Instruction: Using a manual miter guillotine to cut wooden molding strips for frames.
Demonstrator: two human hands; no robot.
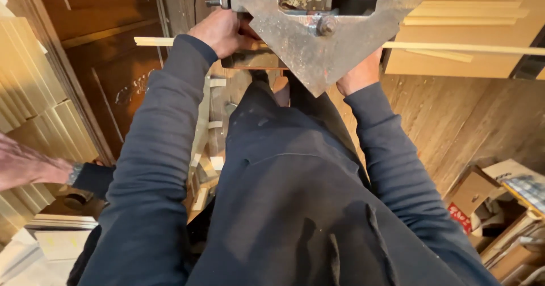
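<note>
Looking down from the head camera, a rusty triangular metal guard (318,42) of a cutting machine fills the top centre, and everything else is placed around it. Left of the guard, the left hand (222,31) presses on a long thin wooden strip (454,48) with its fingers (248,31) curled over it, apparently holding it, though the grip itself is hidden under the knuckles. The strip runs level behind the guard, one end sticking out past the left hand, the other stretching far to the right. Just right of the guard's lower point sits the right hand (359,74); its fingers are tucked behind the metal, so I cannot tell whether they are wide, narrow or gripping the strip. Both arms wear dark sleeves. Below the guard, short wooden offcuts (203,155) litter the floor. Far to the left of it, another person's forearm (28,166) with a wristwatch reaches in beside stacked pale boards (34,81). Lower right of the guard lie cardboard boxes (488,201).
</note>
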